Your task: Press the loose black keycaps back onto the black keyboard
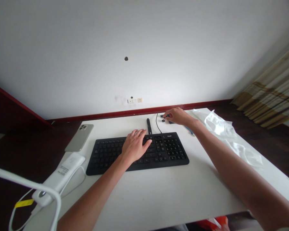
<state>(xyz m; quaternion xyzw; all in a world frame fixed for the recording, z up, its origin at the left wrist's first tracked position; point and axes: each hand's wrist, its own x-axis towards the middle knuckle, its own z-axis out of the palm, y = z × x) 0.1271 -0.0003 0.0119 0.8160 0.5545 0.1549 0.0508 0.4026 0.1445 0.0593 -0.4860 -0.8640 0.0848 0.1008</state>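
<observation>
A black keyboard [132, 153] lies across the white table. On its upper middle keys rests my left hand [134, 146], open, with fingers stretched and thumb out to the side. At the far side of the table, my right hand [177, 116] reaches down with its fingertips drawn together. Small black pieces that look like loose keycaps [163, 121] lie at those fingertips; whether one is gripped is hidden. Between the hands stand out a slim black pen-like tool [149, 126] and the keyboard's cable [157, 122]. Partly behind my right forearm is a thin teal tool [189, 130].
A phone [80, 138] lies face down at the left. Nearer sits a white power strip [60, 176] with a looped white cord [26, 182]. Crumpled clear plastic [220, 126] spreads along the right. Behind the table are a wall socket [135, 100] and a curtain [269, 89].
</observation>
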